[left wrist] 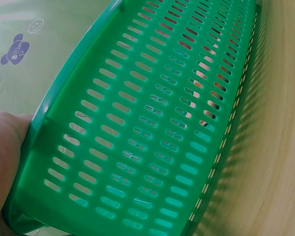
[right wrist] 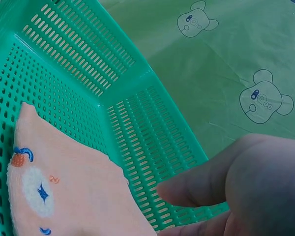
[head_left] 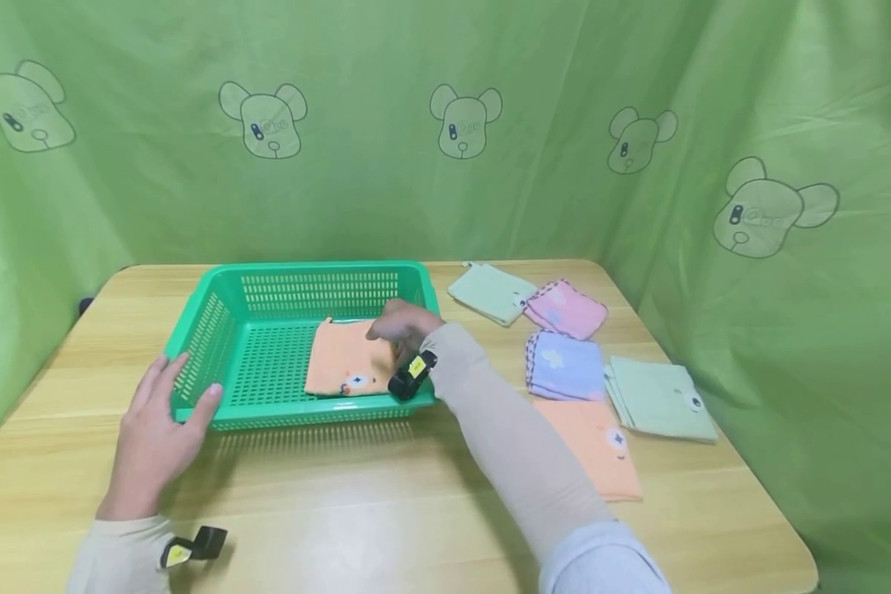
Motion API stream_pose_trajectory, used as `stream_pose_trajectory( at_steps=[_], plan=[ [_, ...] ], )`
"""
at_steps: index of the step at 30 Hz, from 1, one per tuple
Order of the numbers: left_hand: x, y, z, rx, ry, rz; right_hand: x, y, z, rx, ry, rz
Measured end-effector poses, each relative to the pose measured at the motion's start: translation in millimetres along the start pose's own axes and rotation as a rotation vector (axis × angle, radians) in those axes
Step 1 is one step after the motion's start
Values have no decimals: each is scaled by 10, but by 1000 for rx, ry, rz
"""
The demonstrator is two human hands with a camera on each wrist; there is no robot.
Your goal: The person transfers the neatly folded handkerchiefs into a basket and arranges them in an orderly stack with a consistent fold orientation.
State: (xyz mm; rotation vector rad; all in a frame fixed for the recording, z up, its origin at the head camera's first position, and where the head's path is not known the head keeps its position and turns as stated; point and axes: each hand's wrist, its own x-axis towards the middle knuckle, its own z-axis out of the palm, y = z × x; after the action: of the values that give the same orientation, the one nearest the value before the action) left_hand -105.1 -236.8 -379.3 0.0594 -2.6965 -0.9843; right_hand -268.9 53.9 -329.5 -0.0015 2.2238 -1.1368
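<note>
A green plastic basket point(head_left: 263, 417) with slotted walls stands on the table. My left hand point(head_left: 156, 433) rests at its front left corner, thumb by the front rim and fingers spread along the left rim. In the left wrist view, part of that hand point(left wrist: 7, 157) shows at the edge of the rim. My right hand point(head_left: 408, 326) is inside the basket at its right end, over the edge of a folded orange towel point(head_left: 345, 355) with an embroidered face. In the right wrist view the thumb point(right wrist: 191, 189) stands off the towel, in front of the slotted wall.
On the table point(head_left: 327, 511) right of the basket lie more folded towels: a pale green one point(head_left: 490, 293), a pink one point(head_left: 568, 309), a blue one point(head_left: 568, 367), another pale green one point(head_left: 657, 400) and an orange one point(head_left: 594, 454) partly behind my right arm. Green curtains point(head_left: 371, 198) surround the table.
</note>
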Motion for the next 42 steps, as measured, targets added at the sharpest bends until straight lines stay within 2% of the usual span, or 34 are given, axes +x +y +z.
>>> stream_pose_trajectory(
  at_steps=[9, 15, 24, 35, 39, 42],
  plan=[
    [-8, 8, -1, -6, 10, 13, -7, -3, -15, -14, 5, -32],
    [-11, 15, -7, -9, 10, 13, -42, 0, -43, -28, 44, -88],
    [-10, 31, -6, -12, 4, 9, -121, -38, -141, 20, 55, -114],
    [-3, 11, 0, -8, 13, 15, -193, -53, -279, -44, 75, -128],
    [-2, 11, 2, -8, 11, 11, -207, -26, -336, -34, 88, -173],
    [-2, 11, 2, -6, 11, 11, -218, -11, -381, 14, 87, -215]
  ],
)
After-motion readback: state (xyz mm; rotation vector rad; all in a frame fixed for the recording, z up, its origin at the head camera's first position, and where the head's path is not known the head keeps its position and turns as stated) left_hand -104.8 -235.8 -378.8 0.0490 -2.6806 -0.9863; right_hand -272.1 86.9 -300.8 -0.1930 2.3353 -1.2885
